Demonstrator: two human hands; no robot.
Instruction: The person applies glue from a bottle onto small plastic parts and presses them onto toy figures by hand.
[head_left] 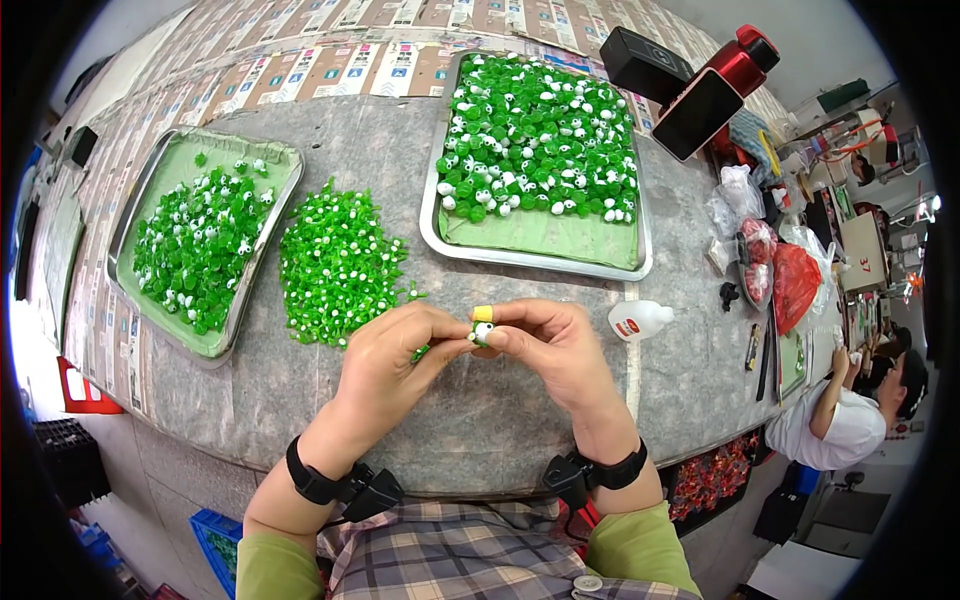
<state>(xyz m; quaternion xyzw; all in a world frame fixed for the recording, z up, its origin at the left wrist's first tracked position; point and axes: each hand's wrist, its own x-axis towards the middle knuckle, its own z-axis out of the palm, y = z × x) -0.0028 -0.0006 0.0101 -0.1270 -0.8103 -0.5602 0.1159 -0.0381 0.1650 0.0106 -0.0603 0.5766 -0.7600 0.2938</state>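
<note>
Quite close together, the two hands meet over the near part of the table [485, 430], and the piece [482, 334] sits between their fingertips, above the grey cover and below the big tray [545, 267]. It is tiny beside the fingers. Its visible top is a glossy white, rounded bead with dark spots that look like pupils, so that it reads as an eye. Green shows just under and beside the white, of the same bright tone as the parts lying about; the rest is covered by the fingers, so its full outline cannot be told.

The left hand [388, 358] pinches it from the left with thumb and forefinger, the other fingers curled in. A bit of green [420, 353] shows by those curled fingers; whether it is held or lies on the table cannot be told. The right hand [556, 352] pinches from the other side, thumb tip against the white; yellow tape [483, 313] wraps its forefinger.

Just left of the left hand spreads a loose pile [335, 265] of slender, bright green parts dotted with white. Beyond it, the small tray [215, 358] holds rounder, translucent green parts with white eyes, and the big tray is thickly filled with similar ones. A white bottle [640, 320] stands or lies near the right hand.
</note>
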